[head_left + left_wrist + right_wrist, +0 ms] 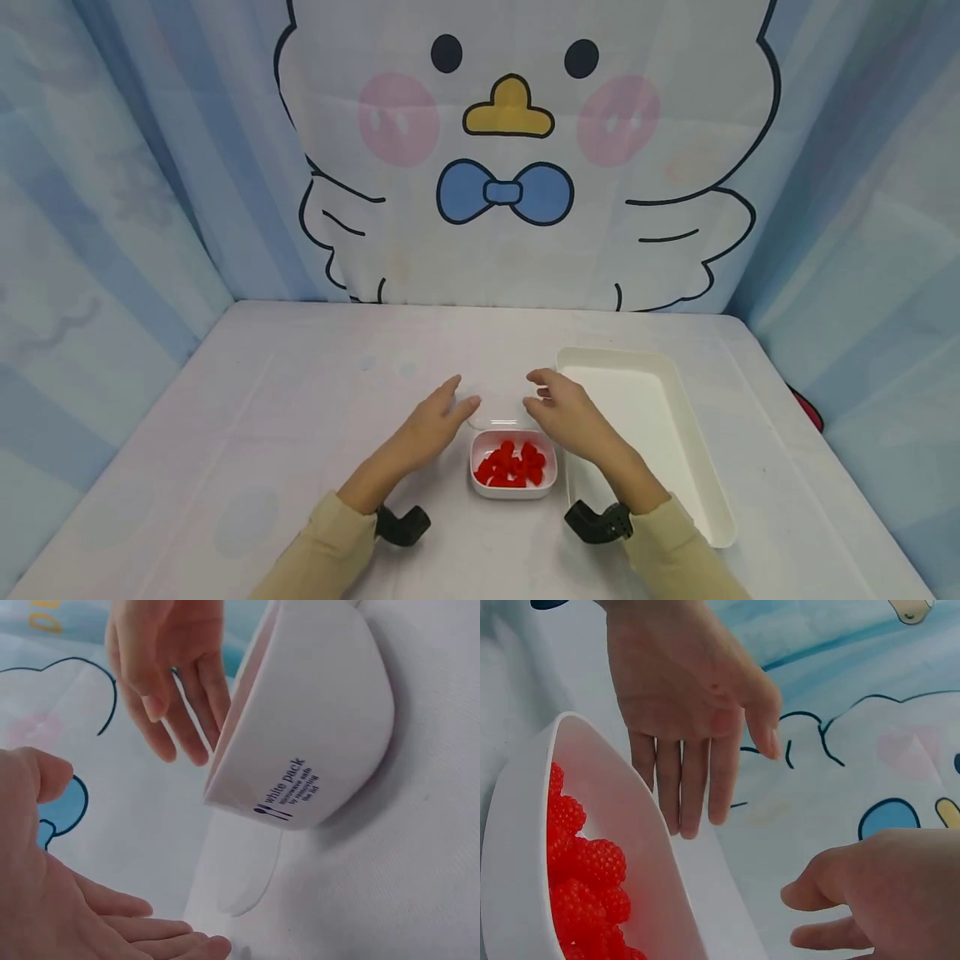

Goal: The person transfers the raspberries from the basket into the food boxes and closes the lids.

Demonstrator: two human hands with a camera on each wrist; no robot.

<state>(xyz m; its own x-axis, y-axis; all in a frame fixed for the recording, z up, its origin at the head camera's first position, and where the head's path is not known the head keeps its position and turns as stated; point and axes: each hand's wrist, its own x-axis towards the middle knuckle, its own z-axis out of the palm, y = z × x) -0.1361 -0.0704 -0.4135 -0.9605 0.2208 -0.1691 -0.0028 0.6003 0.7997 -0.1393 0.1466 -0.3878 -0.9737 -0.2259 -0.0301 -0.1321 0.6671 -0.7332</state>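
A small white plastic container (513,492) holds several red raspberries (510,467); printed text shows on its side in the left wrist view. Behind it on the table lies a clear lid (501,410), hard to make out against the white cloth. My left hand (429,427) hovers left of the lid, its fingers extended and thumb apart. On the other side, my right hand (573,414) has its fingers loosely bent, beside the lid and overlapping the tray's edge in the head view. Neither hand holds anything.
A shallow cream-white tray (693,467) lies lengthwise on the right, close beside the container. White cloth (225,467) covers the table. Curtains with a cartoon bird (506,250) stand behind and at both sides. Each wrist wears a black camera (402,526).
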